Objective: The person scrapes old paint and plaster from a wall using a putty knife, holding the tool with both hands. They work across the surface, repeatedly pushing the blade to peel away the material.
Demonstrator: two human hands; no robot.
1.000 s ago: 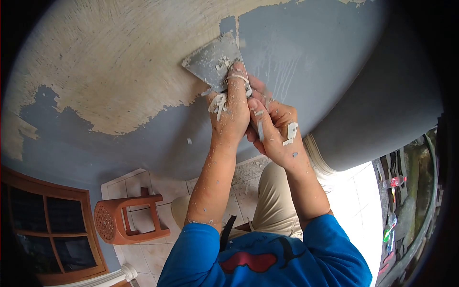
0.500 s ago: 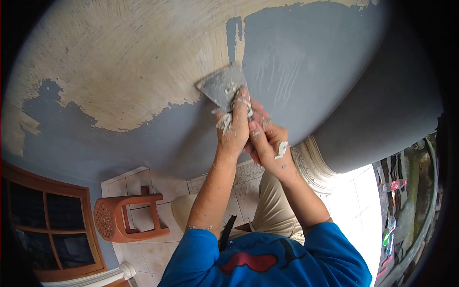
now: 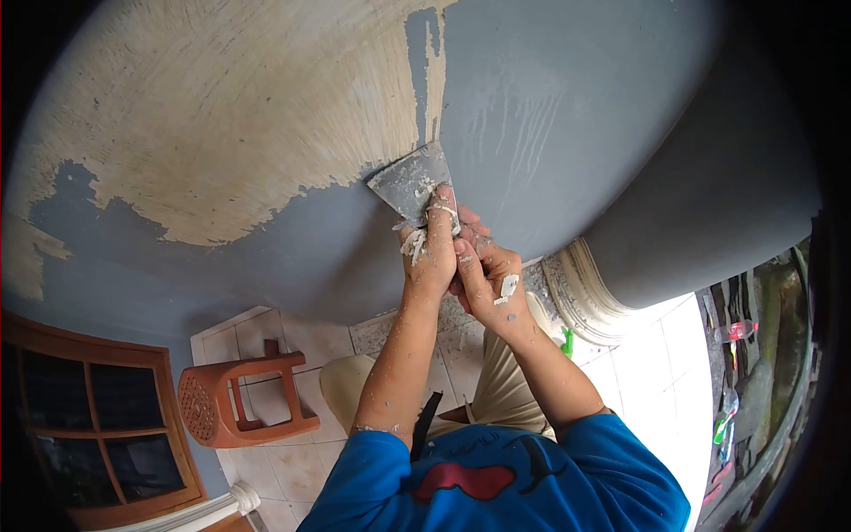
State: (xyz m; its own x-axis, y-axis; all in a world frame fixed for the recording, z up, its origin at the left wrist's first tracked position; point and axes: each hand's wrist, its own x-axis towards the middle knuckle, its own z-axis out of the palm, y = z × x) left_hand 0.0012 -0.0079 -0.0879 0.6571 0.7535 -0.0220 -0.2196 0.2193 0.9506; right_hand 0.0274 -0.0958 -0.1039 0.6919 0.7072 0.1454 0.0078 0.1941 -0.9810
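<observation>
My left hand [image 3: 432, 253] is closed around a putty knife [image 3: 411, 184], its thumb lying along the base of the wide blade. The blade's edge rests against the wall at the border between grey paint [image 3: 355, 235] and the bare beige patch [image 3: 248, 106]. Paint flakes cling to the blade and to both hands. My right hand [image 3: 493, 279] is closed too, just right of and below the left, and appears to grip the knife's handle, which is mostly hidden by the fingers. A large white flake sticks to the back of that hand.
An orange plastic stool [image 3: 244, 399] lies on its side on the tiled floor at lower left, near a wooden-framed window [image 3: 93, 408]. At right stands a thick grey column [image 3: 709, 213] with a moulded base [image 3: 581, 293]. A green object [image 3: 567, 341] lies by the base.
The knife and both hands sit slightly lower against the wall pattern. The whole view has shifted a little, and the green object by the column base now shows.
</observation>
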